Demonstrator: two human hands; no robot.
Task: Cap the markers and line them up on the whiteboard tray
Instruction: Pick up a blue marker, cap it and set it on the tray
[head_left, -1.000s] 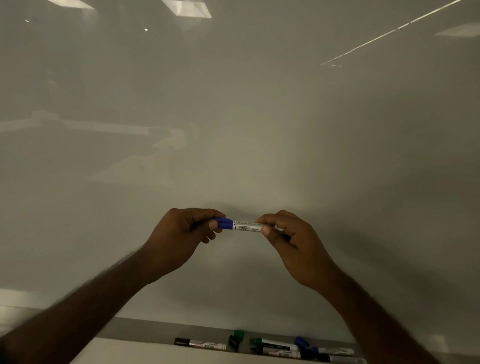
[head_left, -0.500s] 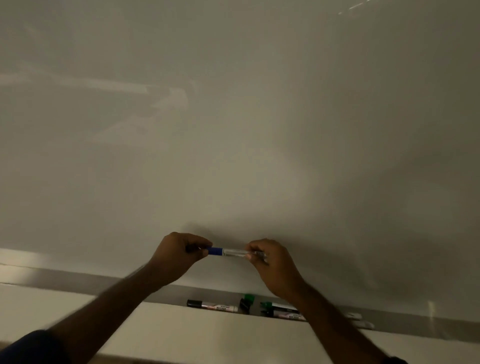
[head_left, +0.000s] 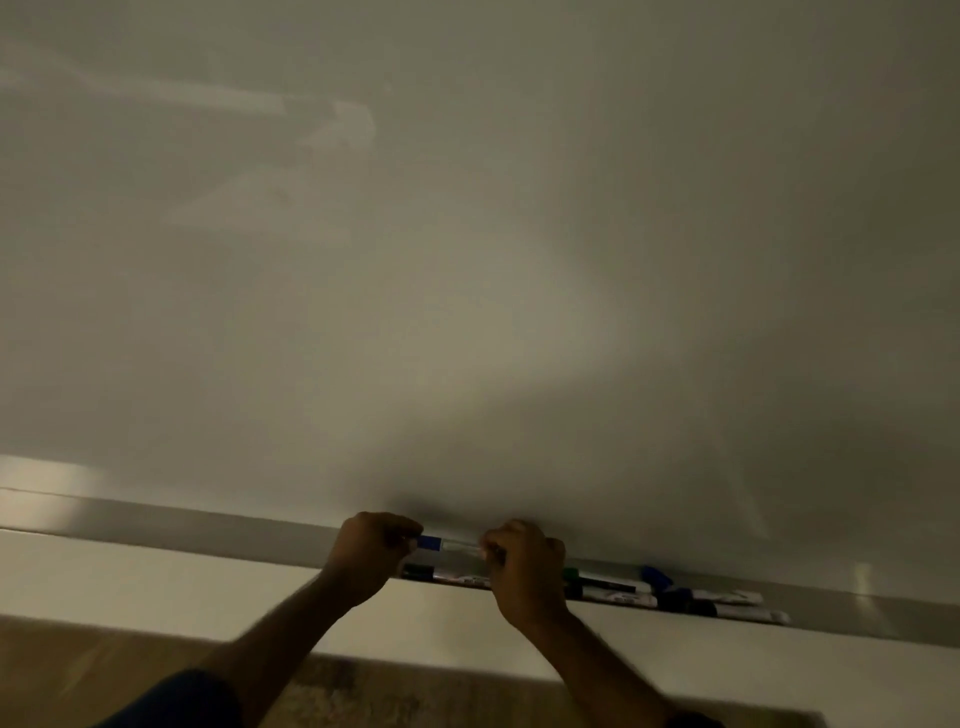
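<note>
I hold a blue-capped marker (head_left: 451, 544) level between both hands, just above the grey whiteboard tray (head_left: 208, 530). My left hand (head_left: 366, 556) grips the blue cap end and my right hand (head_left: 524, 566) grips the white barrel end. Below them on the tray lies a black-capped marker (head_left: 441, 574). To the right of my right hand lie a green-capped marker (head_left: 602, 581), a loose blue cap (head_left: 655, 576) and other markers (head_left: 727, 605), crowded and overlapping.
The blank whiteboard (head_left: 467, 260) fills the view above the tray. Under the tray runs a pale wall band (head_left: 156, 587), then a brown floor (head_left: 78, 670) at the bottom left. The tray's left stretch holds nothing visible.
Both hands have come down with the blue marker from mid-board to just above the tray. The view has tilted, so the tray and floor now show more.
</note>
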